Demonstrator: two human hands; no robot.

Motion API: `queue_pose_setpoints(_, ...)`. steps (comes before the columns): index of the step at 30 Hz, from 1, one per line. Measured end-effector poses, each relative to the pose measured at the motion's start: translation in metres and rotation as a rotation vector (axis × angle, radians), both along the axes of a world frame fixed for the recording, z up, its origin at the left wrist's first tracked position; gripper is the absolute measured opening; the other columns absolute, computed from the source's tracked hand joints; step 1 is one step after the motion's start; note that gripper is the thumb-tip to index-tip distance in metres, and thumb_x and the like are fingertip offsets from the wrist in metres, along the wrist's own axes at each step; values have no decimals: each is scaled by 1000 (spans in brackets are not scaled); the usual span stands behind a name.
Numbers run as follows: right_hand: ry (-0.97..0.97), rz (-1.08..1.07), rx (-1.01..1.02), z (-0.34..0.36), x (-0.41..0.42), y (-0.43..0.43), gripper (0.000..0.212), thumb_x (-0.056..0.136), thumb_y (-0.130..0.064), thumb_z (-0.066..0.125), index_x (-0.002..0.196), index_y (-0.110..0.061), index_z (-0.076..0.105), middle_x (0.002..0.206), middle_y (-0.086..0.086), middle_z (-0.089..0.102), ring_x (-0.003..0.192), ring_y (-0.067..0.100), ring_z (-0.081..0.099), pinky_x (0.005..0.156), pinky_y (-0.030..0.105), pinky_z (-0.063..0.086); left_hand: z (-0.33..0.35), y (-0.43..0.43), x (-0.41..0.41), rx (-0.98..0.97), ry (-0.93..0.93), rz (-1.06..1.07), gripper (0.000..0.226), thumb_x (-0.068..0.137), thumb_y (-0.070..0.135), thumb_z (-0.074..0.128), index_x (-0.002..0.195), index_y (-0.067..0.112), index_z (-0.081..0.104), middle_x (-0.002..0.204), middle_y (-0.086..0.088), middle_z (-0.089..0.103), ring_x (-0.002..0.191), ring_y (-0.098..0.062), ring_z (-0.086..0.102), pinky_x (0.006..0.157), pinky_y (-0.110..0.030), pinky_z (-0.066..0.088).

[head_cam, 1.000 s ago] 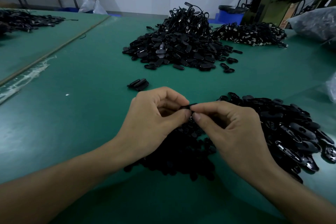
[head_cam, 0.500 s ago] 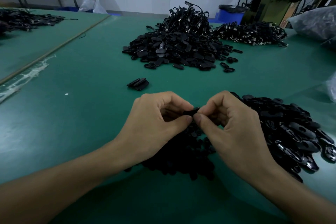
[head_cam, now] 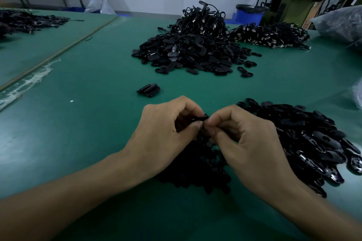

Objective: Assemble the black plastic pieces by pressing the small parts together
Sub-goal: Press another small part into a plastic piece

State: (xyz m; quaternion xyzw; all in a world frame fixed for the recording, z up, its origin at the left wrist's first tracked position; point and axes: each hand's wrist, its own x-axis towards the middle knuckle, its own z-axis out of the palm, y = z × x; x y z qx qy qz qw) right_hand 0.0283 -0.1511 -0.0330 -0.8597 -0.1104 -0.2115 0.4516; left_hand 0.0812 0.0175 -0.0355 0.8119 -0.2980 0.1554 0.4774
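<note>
The piece [head_cam: 202,119] looks light, stiff and slick, and is best pinched by its ends near the seam. It sits between both hands above the table [head_cam: 94,127], near the middle. The left hand [head_cam: 166,129] pinches it from 9 o'clock and the right hand [head_cam: 248,143] from 3 o'clock, fingers curled tight.

No text, label, brand or number can be read anywhere. The black plastic pieces [head_cam: 313,143] heaped on the desk [head_cam: 98,123] show only glossy glints. The orange panel [head_cam: 311,18] beyond the desk's far edge is too blurred to tell whether it bears any print.
</note>
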Motion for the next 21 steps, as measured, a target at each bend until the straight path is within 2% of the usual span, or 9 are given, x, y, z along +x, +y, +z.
queue_pose_setpoints(3,-17,39,-19,1,0,-1,23,90,-2,70,95,-24,71,85,-19,74,82,-4,70,73,12,55,0,1,2,46,-27,-1,15,83,18,73,94,27,70,89,23,69,74,6,66,67,-4,45)
queue_pose_setpoints(5,-44,43,-47,1,0,-1,22,89,-1,71,99,-20,76,87,-18,75,84,-7,70,76,10,54,0,1,3,60,-28,-5,15,83,20,70,96,27,69,91,22,69,77,5,66,69,-6,47)
queue_pose_setpoints(9,-130,-46,-112,2,4,-3,26,85,-6,77,100,-26,75,92,-20,69,88,-5,64,76,5,45,2,1,2,-27,68,-66,23,83,19,70,94,39,65,90,20,72,79,-6,71,70,-18,54)
queue_pose_setpoints(12,-58,-31,-31,1,7,-8,26,85,-12,77,95,-35,71,90,-18,70,90,0,65,74,10,47,3,0,1,-106,193,-116,24,81,24,71,99,38,64,87,15,75,74,-8,71,69,-22,55)
queue_pose_setpoints(14,25,36,98,0,9,-11,22,87,-13,76,93,-34,73,88,-16,74,87,4,70,75,15,53,4,0,3,-142,268,-134,21,79,26,72,98,34,65,85,11,76,74,-14,71,71,-28,57)
queue_pose_setpoints(16,67,79,199,0,11,-14,20,86,-12,77,91,-31,74,86,-13,76,83,6,72,74,17,55,5,1,5,-159,299,-142,16,78,26,73,93,29,69,84,8,77,74,-12,72,73,-27,57)
queue_pose_setpoints(19,100,109,259,0,13,-16,15,85,-16,79,89,-30,75,85,-8,76,80,9,72,72,17,55,5,2,7,-190,340,-167,15,79,19,78,89,27,71,81,5,77,71,-8,71,70,-22,57)
queue_pose_setpoints(21,104,106,252,1,13,-16,15,83,-20,80,89,-32,74,83,-8,76,77,8,72,70,16,54,5,2,7,-199,362,-165,18,82,11,80,88,27,74,80,2,77,71,-11,72,71,-26,60)
